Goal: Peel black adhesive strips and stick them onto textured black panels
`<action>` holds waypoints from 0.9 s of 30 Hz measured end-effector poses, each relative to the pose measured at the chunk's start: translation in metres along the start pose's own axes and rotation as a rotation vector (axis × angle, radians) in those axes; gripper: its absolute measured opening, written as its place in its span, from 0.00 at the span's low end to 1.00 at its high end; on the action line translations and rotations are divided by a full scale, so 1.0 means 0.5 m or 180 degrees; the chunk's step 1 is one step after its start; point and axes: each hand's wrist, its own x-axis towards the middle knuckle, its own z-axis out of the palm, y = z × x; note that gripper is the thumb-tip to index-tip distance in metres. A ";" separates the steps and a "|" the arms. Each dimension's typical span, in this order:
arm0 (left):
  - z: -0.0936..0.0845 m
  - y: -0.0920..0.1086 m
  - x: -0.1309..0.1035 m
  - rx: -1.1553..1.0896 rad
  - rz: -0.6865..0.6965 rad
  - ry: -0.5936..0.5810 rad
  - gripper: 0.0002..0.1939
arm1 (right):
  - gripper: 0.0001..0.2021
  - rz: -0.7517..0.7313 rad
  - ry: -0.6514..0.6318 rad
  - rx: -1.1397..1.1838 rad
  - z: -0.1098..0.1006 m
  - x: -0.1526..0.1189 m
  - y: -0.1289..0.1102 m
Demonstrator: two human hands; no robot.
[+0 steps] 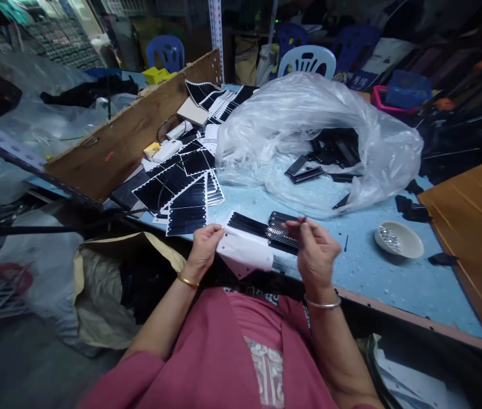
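Note:
My left hand [204, 247] pinches the left edge of a white sticker backing sheet [247, 250], which hangs folded over the table's front edge. Behind it lie black strips [247, 223] and a perforated black metal piece [283, 224]. Above the right end of these, my right hand [318, 253] is closed, thumb against fingertips, with a small dark bit at the tips that I cannot make out. More black sticker sheets [187, 204] lie spread to the left. A large clear plastic bag [253, 130] lies open behind, with black flat pieces [337, 147] inside.
A white bowl [411, 244] of small shiny metal parts stands on the blue tabletop [369, 284] at right. A wooden board [138, 125] edges the left side. An orange-brown panel [475, 227] lies at far right. An open sack [100, 301] stands below left.

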 end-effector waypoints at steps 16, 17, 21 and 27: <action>-0.062 -0.025 0.102 0.4536 0.2032 0.0990 0.18 | 0.11 -0.0973 -0.1080 -0.2139 -0.173 -0.023 0.024; -0.051 -0.022 0.088 0.4409 0.2302 0.0905 0.19 | 0.11 -0.1125 -0.1107 -0.2246 -0.176 -0.021 0.031; 0.023 -0.024 0.006 0.3737 0.2960 -0.0580 0.14 | 0.07 -0.1406 -0.1253 -0.2446 -0.181 -0.023 0.043; 0.120 -0.053 -0.073 0.2252 0.1383 -0.1978 0.12 | 0.07 -0.1279 -0.2069 -0.2287 -0.152 -0.053 0.019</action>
